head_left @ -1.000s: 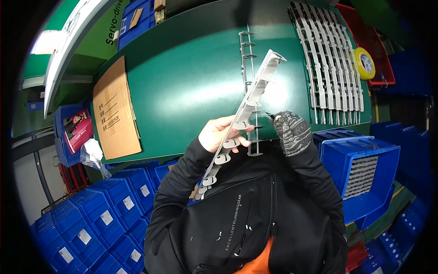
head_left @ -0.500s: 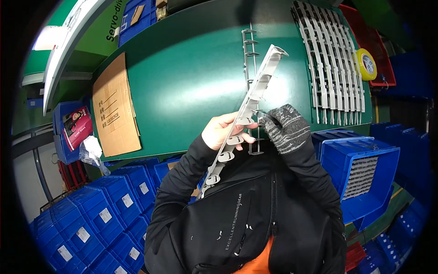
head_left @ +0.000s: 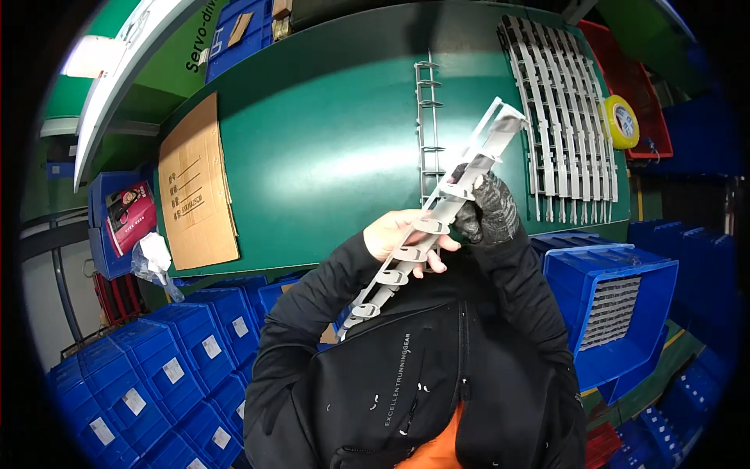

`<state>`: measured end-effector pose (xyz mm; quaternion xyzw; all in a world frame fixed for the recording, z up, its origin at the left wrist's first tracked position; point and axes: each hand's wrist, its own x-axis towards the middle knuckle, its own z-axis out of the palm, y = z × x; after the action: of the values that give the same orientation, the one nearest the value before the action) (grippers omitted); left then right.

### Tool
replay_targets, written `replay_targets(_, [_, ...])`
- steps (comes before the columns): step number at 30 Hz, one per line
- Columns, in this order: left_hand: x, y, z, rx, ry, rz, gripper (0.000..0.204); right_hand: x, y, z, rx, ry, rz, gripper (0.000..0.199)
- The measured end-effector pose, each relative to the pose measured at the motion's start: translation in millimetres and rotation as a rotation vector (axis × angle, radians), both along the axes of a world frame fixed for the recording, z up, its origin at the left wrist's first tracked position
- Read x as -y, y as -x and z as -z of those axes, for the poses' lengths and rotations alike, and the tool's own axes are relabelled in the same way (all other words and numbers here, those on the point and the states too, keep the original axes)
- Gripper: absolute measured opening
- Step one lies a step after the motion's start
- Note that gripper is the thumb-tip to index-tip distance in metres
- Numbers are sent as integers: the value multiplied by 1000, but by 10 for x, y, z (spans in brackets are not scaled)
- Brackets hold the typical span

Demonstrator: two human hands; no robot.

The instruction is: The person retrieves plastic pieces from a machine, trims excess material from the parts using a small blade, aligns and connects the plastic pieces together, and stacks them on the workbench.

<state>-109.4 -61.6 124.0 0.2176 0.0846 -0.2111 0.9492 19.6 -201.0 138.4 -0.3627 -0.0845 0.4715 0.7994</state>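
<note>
A long light-grey plastic strip (head_left: 500,139) with rounded tabs along it slants from my jacket up to the right over the table. My bare left hand (head_left: 388,237) is closed around its middle, with fingertips showing past the right side. My right hand (head_left: 494,213), in a dark grey knitted glove, grips the strip higher up; some of its fingers are hidden behind the strip. Behind my hands, a similar ladder-like strip (head_left: 423,125) lies lengthwise on the green table (head_left: 328,156).
Several strips (head_left: 556,117) lie side by side at the table's right, beside a yellow tape roll (head_left: 623,123) and a red bin (head_left: 660,117). Flat cardboard (head_left: 195,187) covers the left end. A blue crate (head_left: 625,356) holding more strips stands at right; blue crates (head_left: 129,375) are stacked lower left.
The strip's upper end has swung right and slightly down. My right hand has come from beside the strip to grip it. My left hand has shifted slightly right and nearer.
</note>
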Motion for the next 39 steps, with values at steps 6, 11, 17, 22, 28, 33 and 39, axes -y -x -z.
replay_targets(6, [-261, 183, -294, 128, -833, 24, 34, -41, -371, -206, -20, -14, 365, 34])
replay_targets(11, [-276, 169, -423, 11, -789, 3, 34, 9, -428, -102, 192, -116, 442, 30])
replay_targets(17, [-232, 138, -434, -45, -645, 110, 35, 248, -78, 37, 648, 343, 93, 20])
replay_targets(22, [-233, 123, -481, -24, -660, 166, 36, 197, -112, -110, 667, 409, 151, 20])
replay_targets(28, [-216, 144, -409, -41, -626, 139, 36, 153, -39, -80, 962, 455, -8, 16])
replay_targets(33, [-238, 148, -291, -50, -639, 55, 24, 200, -5, -54, 772, 427, -49, 17])
replay_targets(39, [-166, 86, -163, -15, -618, -98, 17, 306, -13, -9, 357, 585, 220, 29])
